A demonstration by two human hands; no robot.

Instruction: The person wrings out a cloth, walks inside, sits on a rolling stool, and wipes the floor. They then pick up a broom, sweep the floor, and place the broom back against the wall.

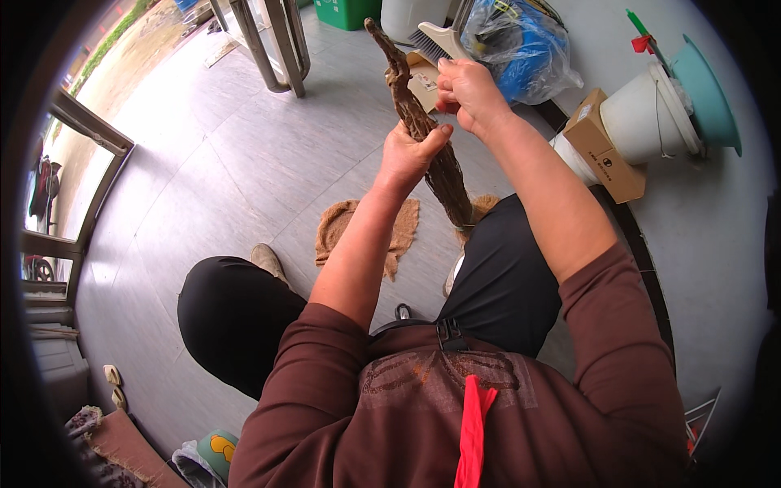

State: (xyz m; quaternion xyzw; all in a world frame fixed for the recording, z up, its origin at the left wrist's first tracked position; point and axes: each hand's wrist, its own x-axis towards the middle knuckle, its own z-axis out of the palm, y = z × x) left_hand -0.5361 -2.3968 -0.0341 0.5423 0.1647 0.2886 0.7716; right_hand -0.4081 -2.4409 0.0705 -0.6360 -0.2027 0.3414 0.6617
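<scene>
A long, gnarled brown piece, seemingly a dried root or wood [448, 180], slants from the top middle down to my right knee. My left hand [410, 151] is closed around its middle, thumb across the front. Just right of its upper part, my right hand [467, 91] is raised with fingers drawn together; something thin may be pinched there, but it is too fine to tell. At the lower end of the brown piece, near my knee, is a tuft of tan fibres [485, 205]. A brown cloth [406, 226] lies on the floor beneath my left forearm.
Beyond my hands are a brush with a pale head [444, 41], a cardboard box [425, 79] and a blue item in clear plastic [528, 55]. A white bucket [640, 116], a carton [595, 137] and a teal basin [708, 94] stand at the right. Metal-framed doors [100, 131] are at the left.
</scene>
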